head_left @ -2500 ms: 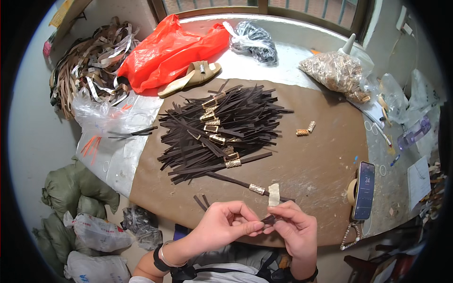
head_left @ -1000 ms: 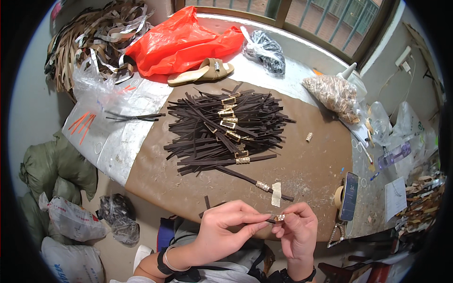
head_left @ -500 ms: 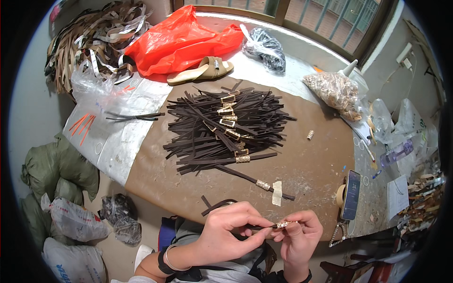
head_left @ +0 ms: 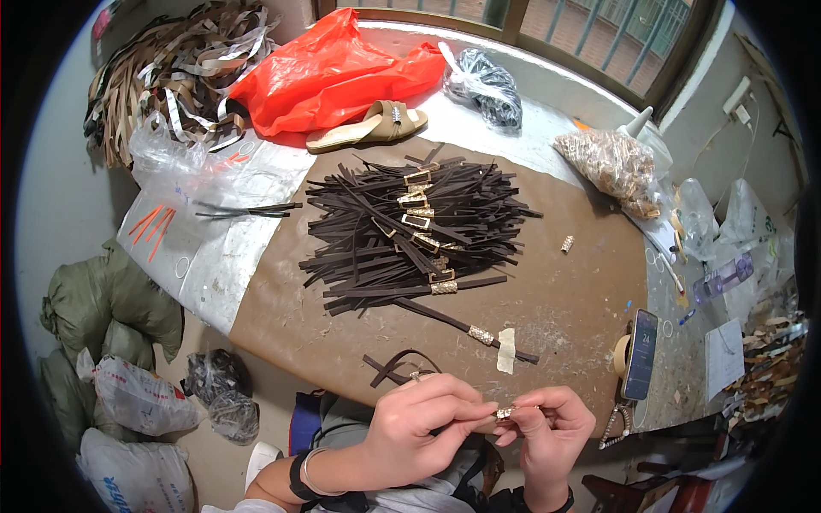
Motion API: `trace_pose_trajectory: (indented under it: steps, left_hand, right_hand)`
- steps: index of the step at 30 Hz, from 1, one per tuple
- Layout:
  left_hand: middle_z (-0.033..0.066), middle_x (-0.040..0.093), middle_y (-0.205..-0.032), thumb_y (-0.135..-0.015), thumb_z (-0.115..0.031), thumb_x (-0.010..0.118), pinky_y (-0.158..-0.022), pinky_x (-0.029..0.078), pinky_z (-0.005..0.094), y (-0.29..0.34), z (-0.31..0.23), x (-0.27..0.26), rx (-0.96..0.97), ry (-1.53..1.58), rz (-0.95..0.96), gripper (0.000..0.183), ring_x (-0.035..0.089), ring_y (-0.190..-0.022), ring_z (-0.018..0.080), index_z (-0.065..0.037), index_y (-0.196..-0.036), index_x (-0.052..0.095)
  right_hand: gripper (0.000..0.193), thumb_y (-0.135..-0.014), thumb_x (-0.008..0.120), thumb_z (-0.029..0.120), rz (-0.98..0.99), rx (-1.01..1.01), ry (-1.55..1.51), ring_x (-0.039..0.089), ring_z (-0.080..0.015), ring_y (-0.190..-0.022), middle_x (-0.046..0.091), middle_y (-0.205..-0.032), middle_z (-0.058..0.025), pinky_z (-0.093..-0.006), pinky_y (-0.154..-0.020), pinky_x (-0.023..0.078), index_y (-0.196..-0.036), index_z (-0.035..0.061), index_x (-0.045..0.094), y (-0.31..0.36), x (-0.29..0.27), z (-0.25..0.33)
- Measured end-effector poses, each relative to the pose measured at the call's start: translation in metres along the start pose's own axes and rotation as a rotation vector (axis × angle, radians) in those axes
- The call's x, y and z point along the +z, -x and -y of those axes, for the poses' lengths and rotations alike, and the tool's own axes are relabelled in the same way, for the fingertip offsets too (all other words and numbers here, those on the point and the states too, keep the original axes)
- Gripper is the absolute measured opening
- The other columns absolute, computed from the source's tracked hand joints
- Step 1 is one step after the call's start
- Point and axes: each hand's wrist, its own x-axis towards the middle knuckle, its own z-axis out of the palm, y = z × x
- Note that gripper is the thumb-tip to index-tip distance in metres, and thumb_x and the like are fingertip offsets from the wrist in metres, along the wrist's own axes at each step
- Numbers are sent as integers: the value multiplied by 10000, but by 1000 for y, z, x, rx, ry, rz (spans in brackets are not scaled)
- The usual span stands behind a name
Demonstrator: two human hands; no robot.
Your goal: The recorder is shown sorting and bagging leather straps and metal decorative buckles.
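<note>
Above the table's front edge, my left hand (head_left: 428, 421) is pinched closed on a dark brown strap (head_left: 402, 357). The strap's tail loops out behind the knuckles onto the table. Between my two hands is a small textured gold buckle (head_left: 504, 413), which my right hand (head_left: 554, 427) pinches between thumb and fingers. Left fingertips meet the buckle's near side; whether the strap passes through it is hidden. Just beyond my hands lies a finished-looking strap with a gold sleeve (head_left: 481, 334), crossing a piece of masking tape (head_left: 506, 351).
A big pile of dark straps with gold buckles (head_left: 410, 227) covers the table's middle. One loose buckle (head_left: 567, 244) lies right of it. Behind are a sandal (head_left: 376, 128), a red bag (head_left: 333, 85) and a bag of gold pieces (head_left: 607, 162). A phone (head_left: 640, 355) leans at right.
My left fingertips have moved up against the buckle, hiding the strap stretch that showed between them. More of the strap's loop shows behind my left hand. My right hand has shifted slightly right.
</note>
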Motion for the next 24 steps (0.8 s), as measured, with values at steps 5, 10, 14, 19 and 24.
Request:
trace_pose_trajectory:
  steps: [5,10,14,19,24]
  left_hand:
    - [83,649,-783,-696,85,680,-592,481,258,0,-1,-7,-82,124,36,160,628,-654,183,19,-842,691]
    - [91,662,-773,-695,29,754,-541,476,248,4,-3,0,-95,110,-8,157,619,-643,158,-7,-845,720]
    - [94,667,-783,-719,46,738,-544,475,234,2,-3,3,-100,120,-42,174,617,-650,142,-9,-883,724]
    - [98,664,-787,-727,57,733,-551,454,217,-5,4,7,-103,73,-127,199,603,-654,126,-12,-914,724]
    - [105,662,-784,-715,52,746,-562,446,219,-2,7,14,-111,61,-210,187,600,-661,133,-8,-891,725]
  right_hand:
    - [111,-855,642,19,27,-43,10,644,-164,-557,630,-713,-145,-230,-448,542,-861,-67,573,-1,11,1]
    - [100,-858,634,9,12,-35,30,638,-150,-571,631,-743,-152,-227,-454,541,-864,-69,570,3,10,-1]
    - [130,-869,639,42,7,-121,73,633,-147,-579,633,-743,-144,-217,-458,534,-897,-67,575,1,15,-2]
    - [223,-866,672,128,-40,-142,81,631,-150,-667,609,-824,-118,-237,-573,539,-964,-52,584,-2,17,-8]
    - [162,-792,697,5,-5,-500,620,573,-141,-744,583,-885,-110,-214,-645,482,-941,-32,644,0,10,3]
